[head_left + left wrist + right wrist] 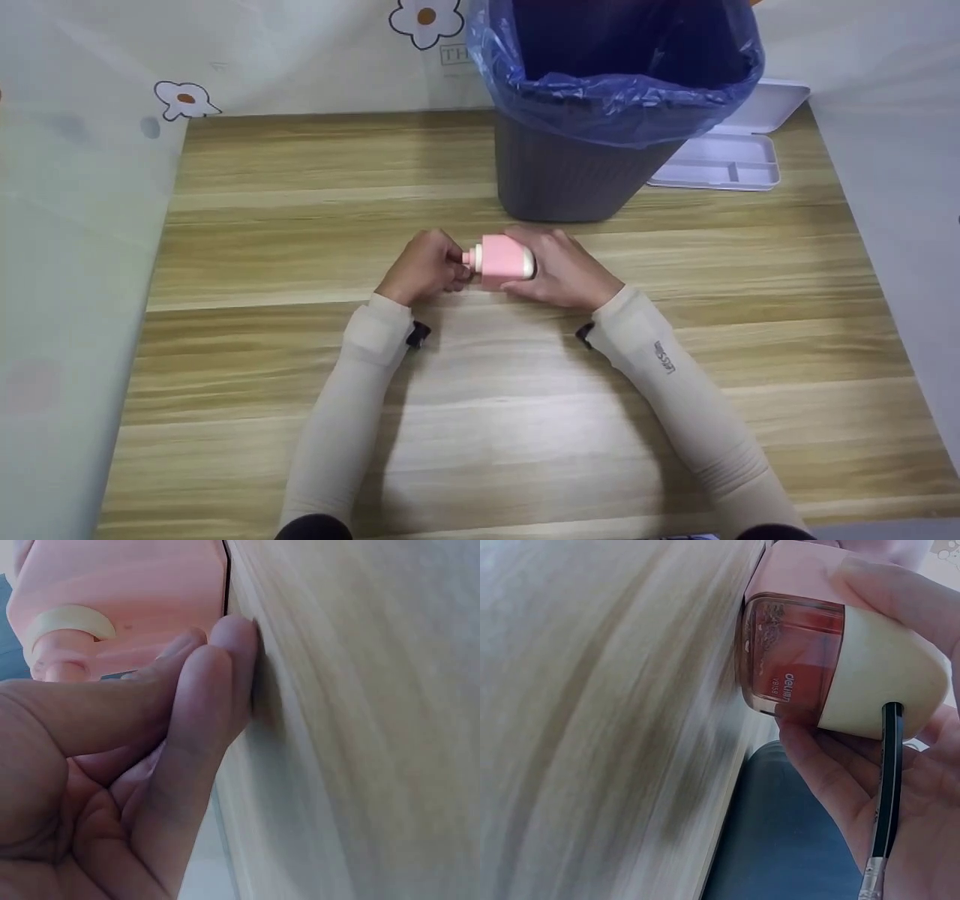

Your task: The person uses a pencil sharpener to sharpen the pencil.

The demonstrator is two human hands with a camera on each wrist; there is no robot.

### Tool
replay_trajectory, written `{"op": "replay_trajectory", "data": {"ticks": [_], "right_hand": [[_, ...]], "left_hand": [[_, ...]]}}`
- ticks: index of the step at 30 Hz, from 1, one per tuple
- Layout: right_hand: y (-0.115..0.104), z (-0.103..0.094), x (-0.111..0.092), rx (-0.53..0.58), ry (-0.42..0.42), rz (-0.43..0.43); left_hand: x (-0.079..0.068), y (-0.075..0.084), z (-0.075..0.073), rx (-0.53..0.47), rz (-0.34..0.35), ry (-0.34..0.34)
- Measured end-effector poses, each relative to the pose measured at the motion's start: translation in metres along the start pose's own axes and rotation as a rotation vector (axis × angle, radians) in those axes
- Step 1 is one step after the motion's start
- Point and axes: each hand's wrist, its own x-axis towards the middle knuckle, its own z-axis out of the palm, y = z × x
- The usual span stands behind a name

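A pink and cream hand-crank pencil sharpener [504, 259] lies on its side on the wooden table. My right hand [564, 268] grips its body from the right, fingers and thumb wrapped around it. In the right wrist view, a dark pencil [889, 780] with a silver ferrule sits in the hole of the cream front, beside the clear reddish shavings drawer [791, 656]. On the other side, my left hand [429, 266] has curled fingers pinching at the crank end [64, 660]. The crank's handle is mostly hidden behind the thumb and fingers.
A grey trash bin [566, 172] lined with a blue plastic bag [600, 112] stands just beyond the hands. Behind it to the right lies an opened white pencil case [720, 172]. Flower-patterned sheeting [315, 60] borders the table [487, 442].
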Motion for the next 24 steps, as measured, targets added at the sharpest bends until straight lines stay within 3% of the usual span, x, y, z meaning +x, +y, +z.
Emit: {"op": "replay_trajectory", "data": {"ticks": [13,24], "right_hand": [[-0.001,0.000,0.000,-0.002,-0.011,0.005],[0.000,-0.001,0.001,-0.027,-0.006,-0.003]], "left_hand": [[0.010,0.006,-0.010,0.111,0.039,0.117],[0.010,0.023,-0.024,0.085,0.057,0.193]]}}
